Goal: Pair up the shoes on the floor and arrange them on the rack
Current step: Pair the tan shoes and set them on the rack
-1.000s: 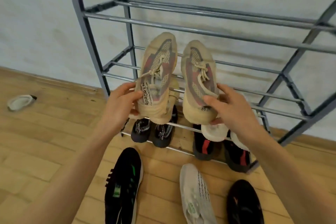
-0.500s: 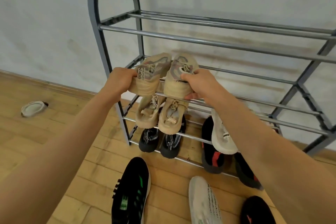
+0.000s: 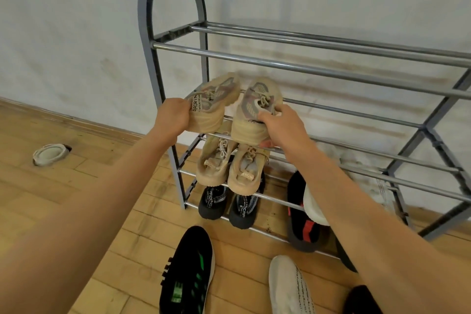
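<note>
Shoes in a matched tan pair are being set on the rack (image 3: 175, 41), one in each of the hands. The left hand (image 3: 172, 117) is closed around the heel of the left tan shoe (image 3: 216, 102), and the right hand (image 3: 280, 126) is wrapped over the heel and collar of the right tan shoe (image 3: 254, 112); both point toes away toward the wall, over the second shelf's bars, and it is hard to tell whether the soles already rest on them. Directly beneath the hands sits another tan pair (image 3: 229, 166), with a black pair (image 3: 229, 202) lower still. The step in hand appears to be placing this pair; the next move calls for seating both soles across the bars, side by side, then letting go. Nearer the person than the hands, a black and green shoe (image 3: 188, 270), a white shoe (image 3: 290, 288) and a dark shoe (image 3: 362, 301) lie unpaired on the floor (image 3: 76, 186).
</note>
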Demonstrator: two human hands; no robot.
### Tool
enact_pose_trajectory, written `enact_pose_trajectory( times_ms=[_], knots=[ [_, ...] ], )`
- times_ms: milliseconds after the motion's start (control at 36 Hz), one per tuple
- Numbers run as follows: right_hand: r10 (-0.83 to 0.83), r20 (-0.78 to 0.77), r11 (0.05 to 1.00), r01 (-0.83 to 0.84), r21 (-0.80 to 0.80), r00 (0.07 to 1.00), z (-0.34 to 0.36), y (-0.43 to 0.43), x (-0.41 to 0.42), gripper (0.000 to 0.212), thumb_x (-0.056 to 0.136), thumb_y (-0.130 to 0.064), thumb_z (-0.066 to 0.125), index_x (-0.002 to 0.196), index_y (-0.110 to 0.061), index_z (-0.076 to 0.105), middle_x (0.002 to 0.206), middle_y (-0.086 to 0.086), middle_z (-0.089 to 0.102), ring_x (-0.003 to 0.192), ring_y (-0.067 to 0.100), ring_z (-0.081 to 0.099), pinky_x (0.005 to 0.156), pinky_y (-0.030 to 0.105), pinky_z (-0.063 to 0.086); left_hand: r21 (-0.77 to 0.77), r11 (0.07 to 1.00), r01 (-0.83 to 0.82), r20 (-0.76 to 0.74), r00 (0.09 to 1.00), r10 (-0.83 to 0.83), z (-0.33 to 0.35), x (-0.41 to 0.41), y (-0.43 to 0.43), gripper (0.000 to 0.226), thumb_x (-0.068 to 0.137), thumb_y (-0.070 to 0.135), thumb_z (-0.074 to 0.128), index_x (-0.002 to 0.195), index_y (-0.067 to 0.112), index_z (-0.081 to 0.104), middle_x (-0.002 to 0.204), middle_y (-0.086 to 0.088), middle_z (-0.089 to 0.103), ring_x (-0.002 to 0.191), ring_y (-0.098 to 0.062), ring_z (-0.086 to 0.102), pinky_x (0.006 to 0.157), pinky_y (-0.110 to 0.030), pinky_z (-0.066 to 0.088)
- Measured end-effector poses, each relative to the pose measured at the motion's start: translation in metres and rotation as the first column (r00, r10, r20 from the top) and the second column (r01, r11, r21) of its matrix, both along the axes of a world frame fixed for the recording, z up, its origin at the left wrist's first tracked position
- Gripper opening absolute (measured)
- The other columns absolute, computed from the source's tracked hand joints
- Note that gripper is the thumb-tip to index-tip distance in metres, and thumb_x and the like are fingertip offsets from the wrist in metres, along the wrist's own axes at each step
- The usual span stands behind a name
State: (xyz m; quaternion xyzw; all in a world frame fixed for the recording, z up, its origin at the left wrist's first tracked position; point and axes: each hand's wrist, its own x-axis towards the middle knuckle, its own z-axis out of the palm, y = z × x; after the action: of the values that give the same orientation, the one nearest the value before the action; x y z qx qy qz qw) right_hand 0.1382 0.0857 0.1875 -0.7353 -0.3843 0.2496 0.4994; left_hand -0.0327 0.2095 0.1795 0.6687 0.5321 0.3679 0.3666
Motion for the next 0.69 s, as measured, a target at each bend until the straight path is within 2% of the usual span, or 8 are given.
enact_pose_trajectory(
  times_ms=[83,167,278,361,444,500,556,694],
  knots=[
    [-0.009,0.000,1.000,0.009,-0.010,1.000,-0.005,0.000,-0.001,0.022,0.086,-0.029,0.055,0.107,-0.024,0.049,0.090,-0.007,0.054,0.081,0.022,0.065,0.070,0.044,0.060,0.010,1.000,0.011,-0.004,1.000,-0.011,-0.002,0.003,0.001,0.027,0.095,0.015,0.035,0.077,0.004,0.051,0.067,-0.009,0.045,0.063,-0.024,0.039,0.060,-0.033,0.032],
    [0.006,-0.020,1.000,-0.006,-0.019,1.000,0.000,0.003,-0.004,0.029,0.086,-0.030,0.055,0.113,-0.018,0.054,0.100,0.001,0.059,0.079,0.021,0.066,0.071,0.045,0.060,0.014,0.999,0.040,-0.038,0.998,-0.040,-0.002,0.005,0.004,0.027,0.095,0.013,0.035,0.078,0.003,0.055,0.067,-0.006,0.047,0.062,-0.021,0.037,0.054,-0.031,0.027],
    [0.064,0.042,0.995,-0.060,-0.082,0.997,0.010,0.012,-0.009,0.033,0.088,-0.030,0.051,0.116,-0.013,0.055,0.111,0.009,0.061,0.098,0.031,0.062,0.084,0.048,0.055,-0.028,0.999,0.047,-0.018,0.999,-0.047,-0.001,0.006,0.008,0.027,0.096,0.015,0.037,0.088,0.002,0.060,0.067,-0.005,0.047,0.057,-0.016,0.037,0.052,-0.028,0.027],
    [0.101,0.029,0.989,-0.097,-0.116,0.994,0.012,0.016,-0.010,0.022,0.092,-0.028,0.049,0.105,-0.011,0.054,0.107,0.013,0.062,0.093,0.034,0.065,0.085,0.049,0.054,-0.060,0.997,0.054,-0.040,0.998,-0.057,0.002,0.006,0.011,0.027,0.097,0.016,0.039,0.079,0.007,0.057,0.070,-0.004,0.047,0.058,-0.013,0.039,0.060,-0.031,0.037],
    [0.097,0.010,0.988,-0.095,-0.119,0.995,0.008,0.014,-0.007,0.038,0.094,-0.033,0.047,0.123,-0.009,0.050,0.110,0.010,0.061,0.081,0.029,0.069,0.077,0.046,0.058,-0.069,0.997,0.036,-0.110,0.993,-0.043,0.008,0.007,0.011,0.033,0.097,0.013,0.038,0.065,0.019,0.043,0.069,0.000,0.043,0.059,-0.011,0.039,0.076,-0.037,0.044],
    [0.104,0.004,0.988,-0.102,-0.112,0.995,0.004,0.013,-0.007,0.047,0.094,-0.039,0.047,0.133,-0.012,0.046,0.115,0.009,0.060,0.074,0.024,0.070,0.072,0.042,0.060,-0.064,0.997,0.043,-0.156,0.986,-0.052,0.009,0.007,0.009,0.030,0.097,0.012,0.036,0.073,0.009,0.053,0.077,-0.008,0.048,0.063,-0.019,0.045,0.067,-0.034,0.044],
    [0.106,0.014,0.988,-0.104,-0.114,0.994,0.001,0.012,-0.006,0.051,0.094,-0.043,0.046,0.135,-0.013,0.045,0.112,0.008,0.062,0.069,0.021,0.071,0.071,0.041,0.060,-0.034,0.998,0.062,-0.212,0.975,-0.068,0.009,0.006,0.005,0.035,0.099,0.015,0.033,0.092,-0.005,0.061,0.087,-0.018,0.054,0.075,-0.028,0.049,0.067,-0.039,0.045],
    [0.110,0.059,0.990,-0.104,-0.095,0.992,-0.002,0.008,-0.003,0.050,0.092,-0.044,0.049,0.131,-0.013,0.047,0.115,0.009,0.061,0.074,0.022,0.070,0.075,0.042,0.059,0.123,0.992,0.036,-0.227,0.974,-0.007,0.002,0.001,-0.010,0.045,0.099,0.026,0.030,0.096,-0.005,0.062,0.087,-0.018,0.059,0.076,-0.027,0.050,0.065,-0.033,0.038]
  ],
)
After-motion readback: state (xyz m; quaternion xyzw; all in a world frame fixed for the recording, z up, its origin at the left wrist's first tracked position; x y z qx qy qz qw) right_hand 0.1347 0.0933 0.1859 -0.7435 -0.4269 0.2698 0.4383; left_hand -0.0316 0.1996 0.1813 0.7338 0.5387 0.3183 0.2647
